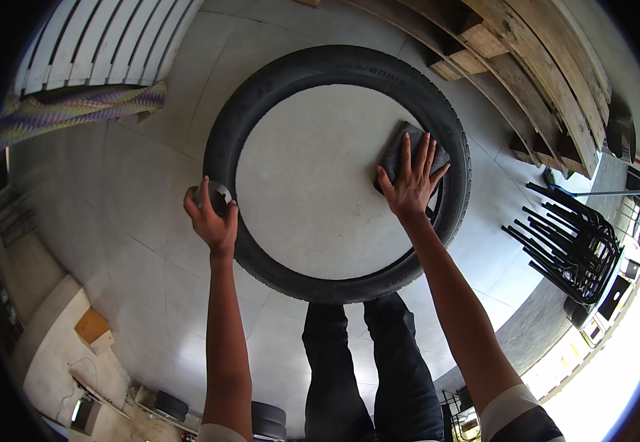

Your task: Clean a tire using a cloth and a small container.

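A black car tyre (pixel 223 138) lies on its side before me, its upper sidewall bearing raised writing. My left hand (pixel 213 221) grips a round, greyish object (pixel 221 193), perhaps a can or bottle seen from above, at the tyre's left sidewall. The fingers hide part of it, so its kind is unclear. On the right side, my right hand (pixel 413 185) presses a folded dark grey cloth (pixel 394 152) with spread fingers. That cloth lies over the inner edge of the tyre and covers part of the sidewall.
Wooden pallets (pixel 519 66) stand at the upper right, with stacked black-legged chairs (pixel 568 248) below them. A white slatted piece (pixel 110 44) and a patterned cloth (pixel 82 113) are at the upper left. More tyres (pixel 267 420) stand behind my legs (pixel 334 364) on the grey tiled floor (pixel 149 221).
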A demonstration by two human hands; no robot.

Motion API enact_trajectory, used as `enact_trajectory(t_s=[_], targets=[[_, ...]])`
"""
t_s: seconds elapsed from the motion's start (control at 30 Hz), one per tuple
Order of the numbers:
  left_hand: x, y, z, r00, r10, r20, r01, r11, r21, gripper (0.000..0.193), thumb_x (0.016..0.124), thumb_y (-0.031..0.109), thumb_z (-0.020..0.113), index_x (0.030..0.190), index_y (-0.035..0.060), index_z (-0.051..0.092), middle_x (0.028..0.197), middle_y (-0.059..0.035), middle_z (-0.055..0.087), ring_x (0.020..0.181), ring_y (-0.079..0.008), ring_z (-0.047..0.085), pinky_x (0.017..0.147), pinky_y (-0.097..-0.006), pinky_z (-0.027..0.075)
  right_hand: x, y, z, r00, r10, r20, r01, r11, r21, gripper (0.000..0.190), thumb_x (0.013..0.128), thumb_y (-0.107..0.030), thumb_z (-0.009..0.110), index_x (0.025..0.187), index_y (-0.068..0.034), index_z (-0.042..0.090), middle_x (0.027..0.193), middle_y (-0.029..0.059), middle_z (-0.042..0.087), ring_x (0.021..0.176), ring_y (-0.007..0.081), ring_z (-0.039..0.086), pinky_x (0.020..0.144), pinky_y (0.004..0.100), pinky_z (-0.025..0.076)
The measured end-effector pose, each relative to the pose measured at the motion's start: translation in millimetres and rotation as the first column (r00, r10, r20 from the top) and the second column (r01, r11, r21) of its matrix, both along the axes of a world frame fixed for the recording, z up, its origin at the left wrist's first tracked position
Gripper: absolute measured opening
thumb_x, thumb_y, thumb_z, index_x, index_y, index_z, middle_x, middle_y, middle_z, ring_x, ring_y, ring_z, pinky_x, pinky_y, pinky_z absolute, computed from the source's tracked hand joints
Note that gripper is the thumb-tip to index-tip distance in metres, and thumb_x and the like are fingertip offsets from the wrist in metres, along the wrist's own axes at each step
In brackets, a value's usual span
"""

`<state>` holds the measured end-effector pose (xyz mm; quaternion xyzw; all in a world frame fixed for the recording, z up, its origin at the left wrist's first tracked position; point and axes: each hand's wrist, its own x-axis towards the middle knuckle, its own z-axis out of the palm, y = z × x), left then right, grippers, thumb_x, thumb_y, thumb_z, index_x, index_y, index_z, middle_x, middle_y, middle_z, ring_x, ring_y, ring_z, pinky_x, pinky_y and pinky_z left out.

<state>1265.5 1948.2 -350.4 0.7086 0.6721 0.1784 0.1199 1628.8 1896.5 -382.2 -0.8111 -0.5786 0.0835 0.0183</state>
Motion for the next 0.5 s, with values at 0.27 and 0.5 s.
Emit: enact_trajectory(t_s=[0.27, 0.5], targets=[[-11.1, 9.7, -24.5, 0.996, -0.09, -0.006, 0.091, 0.991, 0.098, 0.079, 0.06, 0.019, 0.076, 0.134, 0.0147, 0.049, 0.124, -0.0162, 0.044, 0.11, -0.0358, 0.049, 0.085, -0.0483, 0.049, 3.5, 69.7, -4.7, 0.972, 0.23, 0.054, -0.232, 0.972, 0.046, 0.081, 0.084, -0.06, 0.049, 0.151, -0.021, 0.025, 0.157, 0.0179, 0.012, 0.145, 0.036, 0.014, 0.109, 0.0687, 0.009], [-0.8, 4.0, -34.2, 0.998, 0.029, -0.054, -0.02, 0.988, 0.153, 0.075, 0.063, 0.029, 0.08, 0.131, 0.0168, 0.051, 0.118, -0.0128, 0.047, 0.101, -0.0328, 0.054, 0.073, -0.0449, 0.055, -46.8, 98.5, -9.7, 0.97, 0.226, 0.089, -0.231, 0.972, 0.05, 0.081, 0.085, -0.061, 0.046, 0.152, -0.021, 0.023, 0.157, 0.0198, 0.011, 0.145, 0.0372, 0.013, 0.11, 0.0672, 0.008]])
